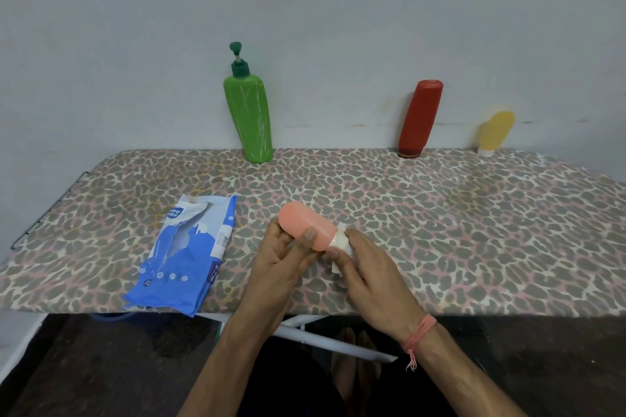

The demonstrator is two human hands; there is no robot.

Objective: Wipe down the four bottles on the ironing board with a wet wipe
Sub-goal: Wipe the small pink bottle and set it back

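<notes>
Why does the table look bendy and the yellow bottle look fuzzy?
Head view: the wide-angle lens bows the ironing board near the picture's edges; the yellow bottle, close to the right edge, is soft and smeared, while the green bottle nearer the middle looks sharper; lighting is dim and even, with faint shadows only.

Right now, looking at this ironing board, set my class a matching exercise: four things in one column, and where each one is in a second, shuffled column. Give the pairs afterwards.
Column one
1. green pump bottle
2. pink bottle
3. yellow bottle
4. blue wipes packet

Column two
A. lying flat near the board's front edge, on the left
B. leaning on the wall, furthest right
C. held in the left hand while the right hand presses a wet wipe to its end
D. standing at the wall, furthest left of the bottles

Pairs: 1-D, 2-C, 3-B, 4-A
</notes>
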